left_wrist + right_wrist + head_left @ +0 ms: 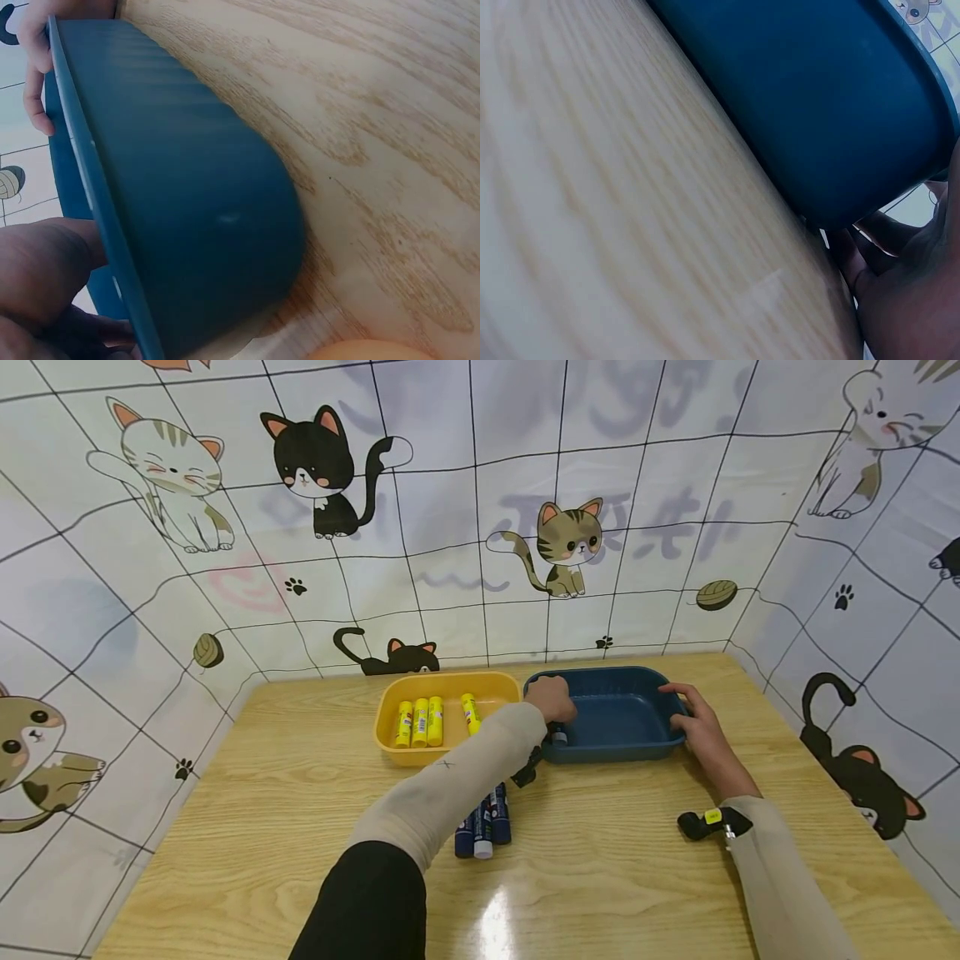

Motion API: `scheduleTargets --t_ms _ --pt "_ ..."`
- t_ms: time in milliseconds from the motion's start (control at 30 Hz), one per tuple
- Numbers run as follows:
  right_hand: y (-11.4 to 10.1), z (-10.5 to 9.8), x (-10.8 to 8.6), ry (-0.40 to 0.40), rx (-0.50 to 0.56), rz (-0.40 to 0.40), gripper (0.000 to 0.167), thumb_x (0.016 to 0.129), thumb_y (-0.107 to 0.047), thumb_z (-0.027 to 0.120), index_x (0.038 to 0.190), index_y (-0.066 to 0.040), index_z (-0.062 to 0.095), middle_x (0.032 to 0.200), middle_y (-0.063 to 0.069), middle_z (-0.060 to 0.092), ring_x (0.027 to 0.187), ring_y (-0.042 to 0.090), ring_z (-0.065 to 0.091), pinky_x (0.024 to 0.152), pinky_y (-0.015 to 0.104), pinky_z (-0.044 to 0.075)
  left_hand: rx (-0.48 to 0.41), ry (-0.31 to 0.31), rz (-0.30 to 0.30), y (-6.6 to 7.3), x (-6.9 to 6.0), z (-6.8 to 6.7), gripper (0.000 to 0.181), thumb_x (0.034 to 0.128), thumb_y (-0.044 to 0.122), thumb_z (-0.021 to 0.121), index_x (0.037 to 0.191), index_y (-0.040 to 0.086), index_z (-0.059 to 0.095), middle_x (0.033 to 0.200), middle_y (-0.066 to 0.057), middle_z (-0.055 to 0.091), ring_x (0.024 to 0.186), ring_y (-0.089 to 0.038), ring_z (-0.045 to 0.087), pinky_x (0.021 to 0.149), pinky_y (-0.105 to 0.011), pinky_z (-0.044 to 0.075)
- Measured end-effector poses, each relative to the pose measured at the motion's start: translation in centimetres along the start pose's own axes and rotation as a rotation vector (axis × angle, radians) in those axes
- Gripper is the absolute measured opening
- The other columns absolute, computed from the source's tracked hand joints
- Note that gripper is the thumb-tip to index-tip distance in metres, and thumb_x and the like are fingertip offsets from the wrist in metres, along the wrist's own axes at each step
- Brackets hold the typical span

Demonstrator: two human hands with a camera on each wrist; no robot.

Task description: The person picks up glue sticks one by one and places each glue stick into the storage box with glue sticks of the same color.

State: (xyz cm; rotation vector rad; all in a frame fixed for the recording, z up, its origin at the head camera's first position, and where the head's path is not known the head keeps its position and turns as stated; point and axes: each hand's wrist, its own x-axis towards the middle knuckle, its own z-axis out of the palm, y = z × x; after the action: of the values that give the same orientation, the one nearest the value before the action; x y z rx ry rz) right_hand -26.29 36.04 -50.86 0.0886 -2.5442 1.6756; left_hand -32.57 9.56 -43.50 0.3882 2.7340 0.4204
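Note:
A dark blue plastic basket [611, 752] stands at the back of the table. My left hand [551, 697] reaches into its left end, fingers curled around a dark blue glue stick [558, 735] whose lower end shows beneath the hand. In the left wrist view that hand [45, 281] is partly hidden behind the basket wall [202, 202]. My right hand [705, 731] grips the basket's right end by the rim, thumb and fingers on either side of the wall. From the right wrist view, the fingers of this hand [907, 292] lie against the basket's outer end.
A yellow basket [382, 739] holding several yellow glue sticks [420, 722] stands left of the blue one. Three dark blue glue sticks [482, 827] lie on the wooden table [600, 860], partly behind my left forearm. A cat-patterned cloth [450, 527] hangs behind the table.

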Motion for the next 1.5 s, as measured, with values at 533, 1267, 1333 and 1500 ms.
scheduleTargets --t_ms 533,1267,1333,1500 --pt "-0.2 0.4 -0.1 0.011 -0.004 -0.016 0.06 0.093 0.006 0.042 0.151 -0.009 0.042 0.165 0.03 0.025 0.13 0.042 0.038 0.071 0.022 0.037 -0.031 0.0 0.044 -0.5 -1.6 -1.2 0.052 0.0979 0.017 0.06 0.055 0.018 0.032 0.05 0.005 0.02 0.038 -0.01 0.027 0.041 -0.022 0.029" --pt "-0.3 0.3 -0.1 0.03 -0.026 -0.036 0.059 0.094 0.006 0.042 0.15 -0.01 0.042 0.162 0.032 0.03 0.123 0.03 0.044 0.074 0.019 0.039 -0.443 0.064 0.154 -4.9 -7.6 -5.1 0.033 0.1016 0.03 0.064 0.118 0.001 0.063 0.09 -0.013 0.071 0.066 -0.021 0.076 0.073 -0.037 0.066" --pt "-0.2 0.3 0.0 0.03 -0.025 -0.037 0.059 0.094 0.007 0.043 0.15 -0.01 0.042 0.161 0.032 0.032 0.12 0.026 0.045 0.073 0.019 0.039 -0.559 0.039 0.162 -6.3 -9.1 -4.9 0.047 0.1016 0.032 0.065 0.138 0.004 0.056 0.111 -0.02 0.072 0.074 -0.025 0.077 0.074 -0.041 0.066" --pt "0.0 0.1 0.0 0.03 -0.028 -0.05 0.058 0.095 0.007 0.042 0.15 -0.01 0.043 0.157 0.034 0.034 0.108 0.013 0.046 0.071 0.019 0.04 -0.741 0.045 0.153 -9.4 -12.3 -3.6 0.04 0.1002 0.032 0.068 0.13 0.006 0.061 0.112 -0.022 0.07 0.083 -0.035 0.077 0.074 -0.053 0.065"
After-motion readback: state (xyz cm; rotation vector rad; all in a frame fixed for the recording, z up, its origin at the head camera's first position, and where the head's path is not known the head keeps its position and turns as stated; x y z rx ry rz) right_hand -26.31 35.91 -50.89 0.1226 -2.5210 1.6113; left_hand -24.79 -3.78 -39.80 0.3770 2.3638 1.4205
